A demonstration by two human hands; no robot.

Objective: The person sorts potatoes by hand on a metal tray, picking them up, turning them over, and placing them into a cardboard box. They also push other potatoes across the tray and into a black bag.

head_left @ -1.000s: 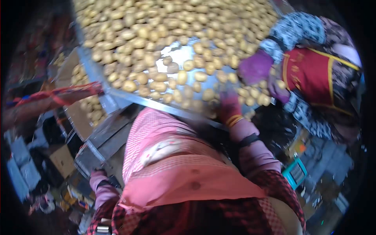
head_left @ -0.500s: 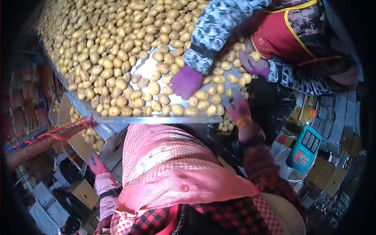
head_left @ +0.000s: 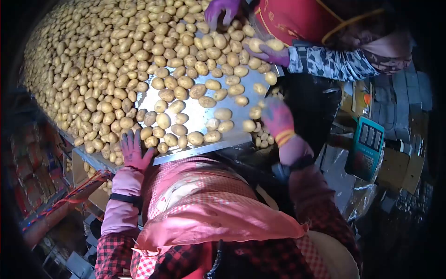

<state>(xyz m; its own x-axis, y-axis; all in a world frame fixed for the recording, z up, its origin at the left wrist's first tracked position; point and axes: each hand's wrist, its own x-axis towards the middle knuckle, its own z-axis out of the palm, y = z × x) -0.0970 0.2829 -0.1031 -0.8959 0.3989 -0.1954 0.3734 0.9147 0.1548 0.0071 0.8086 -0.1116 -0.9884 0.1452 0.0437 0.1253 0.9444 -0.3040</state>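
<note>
In a pinkish-purple glove, my left hand [head_left: 134, 149] rests with fingers spread on potatoes [head_left: 126, 122] at the front edge of the metal sorting table [head_left: 204, 149]. My right hand [head_left: 277, 116], gloved with a yellow cuff, is at the table's right end, beside a potato [head_left: 255, 112]. Its fingers are blurred and partly hidden, so I cannot make out whether they grip anything. Between the hands, scattered potatoes [head_left: 223, 113] lie on bare shiny metal. More potatoes [head_left: 265, 138] show below the table's right end.
A co-worker in a red apron [head_left: 297, 21] stands across the table; one purple-gloved hand [head_left: 222, 13] is over the heap, the other [head_left: 274, 53] holds potatoes. A teal scale display [head_left: 365, 148] and cardboard boxes [head_left: 395, 169] are at right. A red pipe [head_left: 65, 204] runs at lower left.
My left hand has come up from beside the table onto the potatoes. My right hand has shifted slightly left towards the table's end. The co-worker's hands have moved back, and the view has shifted.
</note>
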